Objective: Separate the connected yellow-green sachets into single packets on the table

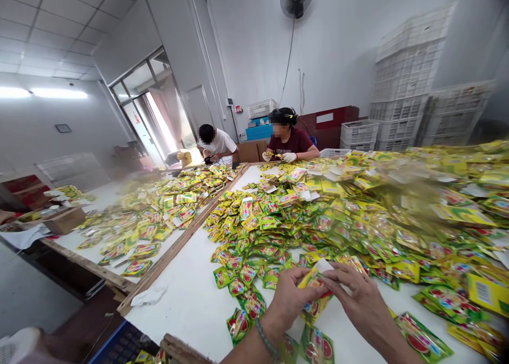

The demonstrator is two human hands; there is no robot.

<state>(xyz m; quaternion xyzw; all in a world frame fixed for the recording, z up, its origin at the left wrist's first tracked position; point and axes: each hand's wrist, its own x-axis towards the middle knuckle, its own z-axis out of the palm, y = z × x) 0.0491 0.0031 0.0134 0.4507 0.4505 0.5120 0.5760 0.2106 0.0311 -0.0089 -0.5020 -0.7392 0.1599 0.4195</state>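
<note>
My left hand (288,300) and my right hand (360,295) meet over the near edge of a white table (191,295). Both pinch the same small yellow-green sachet (316,279), whose white top corner shows between the fingertips. A bracelet sits on my left wrist. A large heap of similar yellow and green sachets (358,215) with red fruit prints spreads across the table just beyond my hands. A few loose sachets (242,305) lie under and beside my left hand.
A second table (79,242) at the left carries more sachets and a cardboard box (63,221). Two people (292,139) sit at the far end. White crates (405,78) are stacked against the back wall. A wall fan hangs above.
</note>
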